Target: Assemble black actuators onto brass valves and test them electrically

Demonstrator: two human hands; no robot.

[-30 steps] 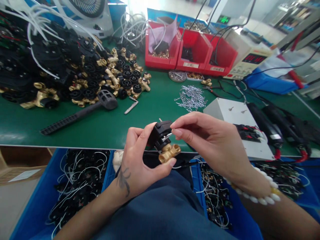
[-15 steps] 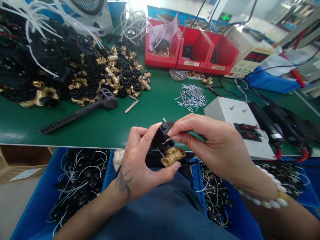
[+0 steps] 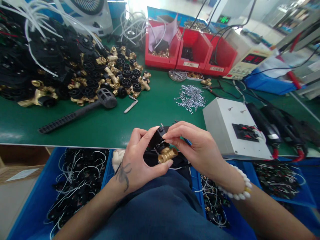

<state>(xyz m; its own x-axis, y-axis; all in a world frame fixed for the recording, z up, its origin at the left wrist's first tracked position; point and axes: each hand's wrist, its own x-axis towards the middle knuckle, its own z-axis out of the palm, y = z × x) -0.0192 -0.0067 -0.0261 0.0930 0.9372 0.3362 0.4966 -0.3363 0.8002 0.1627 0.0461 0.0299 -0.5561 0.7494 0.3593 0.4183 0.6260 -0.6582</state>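
Note:
My left hand (image 3: 140, 160) is closed around a brass valve (image 3: 167, 155) with a black plastic housing (image 3: 158, 136) on top, fingers on the housing and thumb under the brass body. The valve is held tilted, just past the bench's front edge above my lap. My right hand (image 3: 192, 143) pinches thumb and forefinger against the joint between housing and brass. A thin silvery line, apparently a metal clip, shows at those fingertips; most of it is hidden. Beyond my hands lies a pile of silver spring clips (image 3: 191, 97).
On the green bench (image 3: 150, 110) are a black mallet (image 3: 106, 99), a hex key (image 3: 130, 105), heaped brass valves (image 3: 112, 76), red bins (image 3: 160, 61) and a grey box (image 3: 220, 126). Blue crates (image 3: 32, 200) of wired black parts stand below the bench edge.
Both hands and the valve have shifted slightly left in view. My right hand has drawn in further left, its fingertips still at the joint under the housing.

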